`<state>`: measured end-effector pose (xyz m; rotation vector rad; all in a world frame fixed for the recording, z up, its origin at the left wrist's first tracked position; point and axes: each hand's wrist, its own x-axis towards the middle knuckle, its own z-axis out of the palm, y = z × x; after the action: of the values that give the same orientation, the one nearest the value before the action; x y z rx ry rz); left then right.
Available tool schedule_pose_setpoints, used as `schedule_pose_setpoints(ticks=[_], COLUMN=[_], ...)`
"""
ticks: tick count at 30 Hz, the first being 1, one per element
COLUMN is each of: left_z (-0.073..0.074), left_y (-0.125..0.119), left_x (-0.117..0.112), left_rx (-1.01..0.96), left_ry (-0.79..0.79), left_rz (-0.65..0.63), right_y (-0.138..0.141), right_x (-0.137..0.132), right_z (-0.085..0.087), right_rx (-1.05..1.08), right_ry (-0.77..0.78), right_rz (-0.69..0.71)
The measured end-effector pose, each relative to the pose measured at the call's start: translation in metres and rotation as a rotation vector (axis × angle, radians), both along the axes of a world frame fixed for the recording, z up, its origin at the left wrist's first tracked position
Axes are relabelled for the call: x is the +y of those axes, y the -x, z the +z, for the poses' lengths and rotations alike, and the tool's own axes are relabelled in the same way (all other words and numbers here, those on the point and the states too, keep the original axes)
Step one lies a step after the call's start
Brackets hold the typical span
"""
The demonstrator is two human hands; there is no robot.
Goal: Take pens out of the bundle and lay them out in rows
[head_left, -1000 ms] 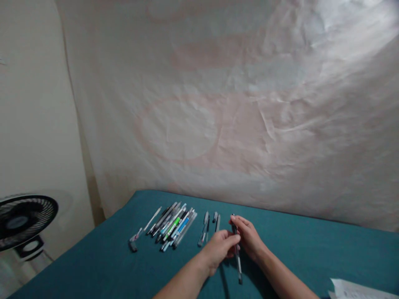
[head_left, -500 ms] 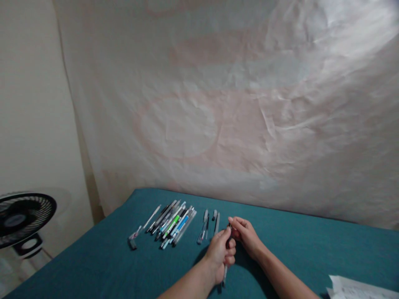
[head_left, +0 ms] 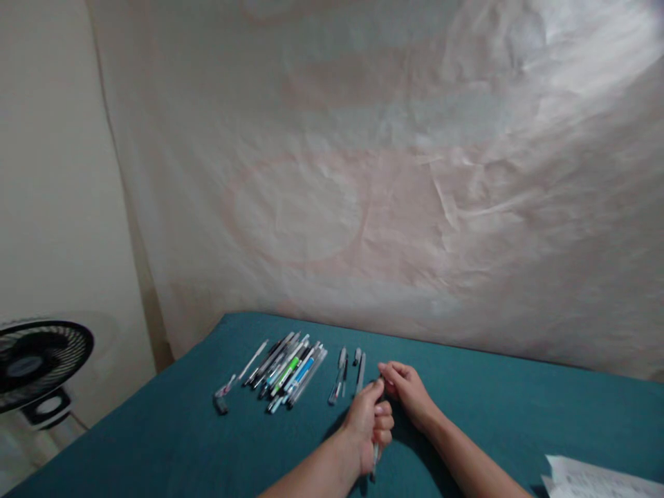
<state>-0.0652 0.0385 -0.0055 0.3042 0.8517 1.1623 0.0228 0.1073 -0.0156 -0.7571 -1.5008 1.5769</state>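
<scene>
My left hand (head_left: 363, 422) is closed around a slim pen (head_left: 374, 462), whose lower end sticks out below the fist. At the pen's upper end the fingertips of my right hand (head_left: 407, 391) are pinched together against my left thumb. Fingers mostly hide that end, so its exact shape cannot be made out. Just beyond my left hand lie a clear pen barrel (head_left: 360, 373) with a small dark-ended cap (head_left: 357, 356) beside it, and a capped clear pen (head_left: 337, 380) with a thin dark piece (head_left: 345, 375) alongside.
A heap of several pens (head_left: 290, 373), some with green or blue labels, lies left on the teal-covered table (head_left: 166, 429). Farther left are a thin white stick (head_left: 253, 361) and a small dark-ended item (head_left: 220, 402). White papers (head_left: 596, 477) lie front right; a black fan (head_left: 36, 366) stands left.
The pen and both hands stay almost in place. The fingers shift slightly, and less of the dark upper end shows between them now.
</scene>
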Motion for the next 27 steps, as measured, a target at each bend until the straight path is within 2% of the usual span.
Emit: schedule_pose_setpoints(ticks=[12, 22, 27], left_z=[0.0011, 0.0015, 0.0015], left_y=[-0.0015, -0.0011, -0.0005], left_x=[-0.0013, -0.001, -0.0005], left_rx=[0.02, 0.033, 0.039], left_ry=[0.007, 0.018, 0.021], left_rz=[0.012, 0.007, 0.004], right_y=[0.0031, 0.0029, 0.0041], right_x=[0.0027, 0.0002, 0.0034], right_z=[-0.0079, -0.0047, -0.009], right_rx=[-0.01, -0.042, -0.064], right_ry=[-0.028, -0.074, -0.104], right_rz=[-0.066, -0.096, -0.11])
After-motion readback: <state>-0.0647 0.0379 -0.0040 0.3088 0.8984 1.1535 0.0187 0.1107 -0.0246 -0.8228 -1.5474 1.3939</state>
